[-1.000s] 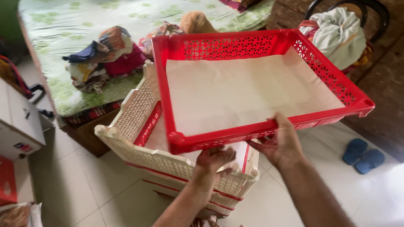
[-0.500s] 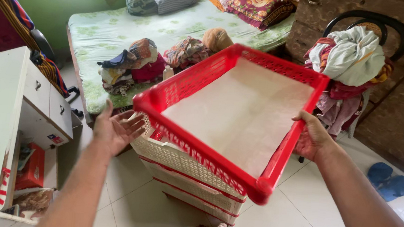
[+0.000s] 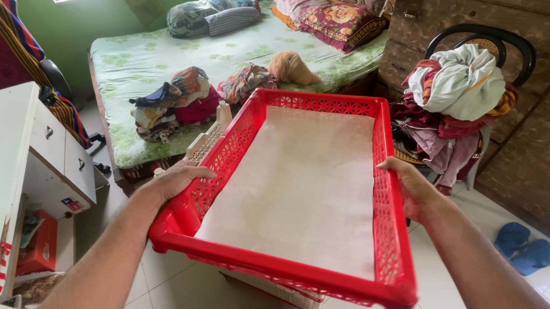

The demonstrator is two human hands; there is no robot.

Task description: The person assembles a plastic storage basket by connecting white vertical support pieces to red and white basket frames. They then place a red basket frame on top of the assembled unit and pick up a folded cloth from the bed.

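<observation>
A red plastic basket tray [image 3: 391, 251] with perforated walls and a white paper liner [image 3: 305, 190] is held in the air in front of me. My left hand [image 3: 176, 179] grips its left wall near the front corner. On the opposite side, my right hand [image 3: 411, 186] grips the right wall at mid-length. A cream plastic basket [image 3: 206, 143] sits below the tray, mostly hidden by it.
A bed [image 3: 143, 63] with heaps of clothes and pillows lies behind. A black chair [image 3: 480, 40] piled with clothes stands at right by a wooden wardrobe [image 3: 547, 152]. A white drawer cabinet [image 3: 36, 160] is at left. Blue slippers [image 3: 524, 248] lie on the tiled floor.
The red tray has swung so its long side points away from me. My left hand, open and off the tray half a second ago, now grips its left wall.
</observation>
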